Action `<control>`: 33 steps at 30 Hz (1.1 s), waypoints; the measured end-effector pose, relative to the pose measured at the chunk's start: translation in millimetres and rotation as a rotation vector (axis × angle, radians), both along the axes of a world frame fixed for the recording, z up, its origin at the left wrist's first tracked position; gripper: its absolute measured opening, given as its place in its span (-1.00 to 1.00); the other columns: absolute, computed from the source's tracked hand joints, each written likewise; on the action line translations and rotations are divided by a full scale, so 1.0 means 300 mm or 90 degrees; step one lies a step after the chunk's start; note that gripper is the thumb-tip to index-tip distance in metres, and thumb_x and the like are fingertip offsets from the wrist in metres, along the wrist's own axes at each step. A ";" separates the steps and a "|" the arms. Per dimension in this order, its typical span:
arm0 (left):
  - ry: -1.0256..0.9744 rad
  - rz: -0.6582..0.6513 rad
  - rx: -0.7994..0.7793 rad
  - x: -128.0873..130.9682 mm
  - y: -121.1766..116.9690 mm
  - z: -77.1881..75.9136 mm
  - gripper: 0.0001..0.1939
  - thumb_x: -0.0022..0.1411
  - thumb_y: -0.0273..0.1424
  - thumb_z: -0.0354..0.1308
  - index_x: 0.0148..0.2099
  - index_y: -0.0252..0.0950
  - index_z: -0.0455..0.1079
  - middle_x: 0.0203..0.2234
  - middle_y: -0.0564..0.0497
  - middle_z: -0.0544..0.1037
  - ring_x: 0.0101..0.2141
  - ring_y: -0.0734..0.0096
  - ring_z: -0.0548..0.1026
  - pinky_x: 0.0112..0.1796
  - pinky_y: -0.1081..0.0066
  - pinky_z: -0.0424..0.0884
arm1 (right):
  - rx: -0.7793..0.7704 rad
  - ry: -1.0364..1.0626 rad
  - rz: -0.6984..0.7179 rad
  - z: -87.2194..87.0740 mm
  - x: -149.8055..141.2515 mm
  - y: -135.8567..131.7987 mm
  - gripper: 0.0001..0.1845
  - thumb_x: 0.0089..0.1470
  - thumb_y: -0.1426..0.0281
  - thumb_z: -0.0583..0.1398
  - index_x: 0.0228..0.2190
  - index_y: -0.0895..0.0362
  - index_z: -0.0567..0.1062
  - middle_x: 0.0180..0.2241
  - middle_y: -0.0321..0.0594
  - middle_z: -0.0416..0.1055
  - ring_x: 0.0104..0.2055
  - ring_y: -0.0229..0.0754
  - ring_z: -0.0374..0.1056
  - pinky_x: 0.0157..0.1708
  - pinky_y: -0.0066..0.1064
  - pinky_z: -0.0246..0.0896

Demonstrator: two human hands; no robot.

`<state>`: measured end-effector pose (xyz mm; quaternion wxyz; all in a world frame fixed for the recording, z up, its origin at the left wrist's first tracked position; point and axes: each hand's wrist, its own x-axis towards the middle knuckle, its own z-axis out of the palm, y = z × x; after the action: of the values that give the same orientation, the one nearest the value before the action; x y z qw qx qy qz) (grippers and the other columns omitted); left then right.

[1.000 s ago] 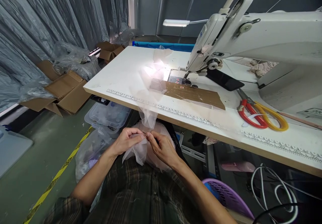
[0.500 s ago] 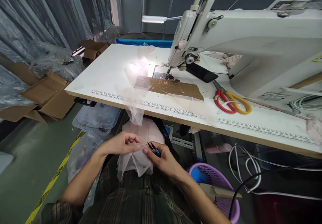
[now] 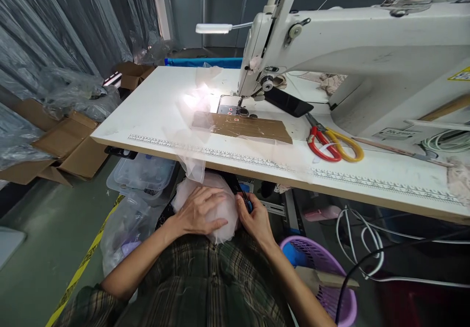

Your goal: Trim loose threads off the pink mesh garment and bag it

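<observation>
The left hand (image 3: 201, 211), spread and unclenched, rests on one fabric (image 3: 230, 215) bundle below the counter's (image 3: 161, 121) front edge; the right hand (image 3: 257, 221) grips one snips (image 3: 249, 205). Back from that edge lies one scissors (image 3: 332, 143).

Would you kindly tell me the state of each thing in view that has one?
Left hand: spread over the fabric.
Right hand: closed around the snips.
Snips: held, partly hidden; blades' opening unclear.
Fabric: bunched on the lap.
Big scissors: lying on the table.
Brown strip: flat by the needle.
Nearest cardboard box: flaps open.
Black slab: surface dark.
Purple basket: open-topped, holding things.
</observation>
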<state>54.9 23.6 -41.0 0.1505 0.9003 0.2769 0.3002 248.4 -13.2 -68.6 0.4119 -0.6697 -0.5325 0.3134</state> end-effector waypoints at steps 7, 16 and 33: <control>0.088 -0.025 -0.019 0.021 -0.009 -0.063 -0.27 0.15 -0.09 0.15 0.24 -0.45 0.16 0.15 -0.39 0.30 0.15 -0.06 0.27 0.10 -0.05 0.23 | 0.130 0.082 0.078 0.125 -0.047 0.066 -0.56 0.12 0.10 0.11 -0.22 0.21 0.49 -0.37 -0.13 0.49 -0.35 -0.16 0.40 -0.30 -0.36 0.33; -0.174 0.147 0.125 -0.113 -0.046 0.064 -0.82 0.17 -0.51 0.11 -0.17 -0.29 0.46 -0.31 -0.12 0.57 -0.28 0.30 0.53 -0.26 0.31 0.48 | 0.142 0.187 0.179 0.239 -0.234 0.162 -0.67 0.04 0.14 0.20 -0.44 0.17 0.51 -0.58 -0.32 0.29 -0.54 -0.29 0.20 -0.51 -0.46 0.18; -0.205 0.025 -0.286 -0.196 -0.049 0.159 -0.53 0.26 -0.09 -0.01 -0.04 -0.33 0.48 -0.28 -0.18 0.59 -0.21 0.14 0.49 -0.10 0.17 0.31 | 0.208 0.211 0.517 0.226 -0.222 -0.144 -0.91 -0.10 0.53 0.15 -0.52 0.10 0.39 -0.38 -0.21 0.34 -0.41 -0.24 0.28 -0.44 -0.42 0.20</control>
<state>-4.0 8.9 6.7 0.3829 0.7794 0.3264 0.3733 181.8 -56.3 -0.6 0.4358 -0.2739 -0.7209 0.4641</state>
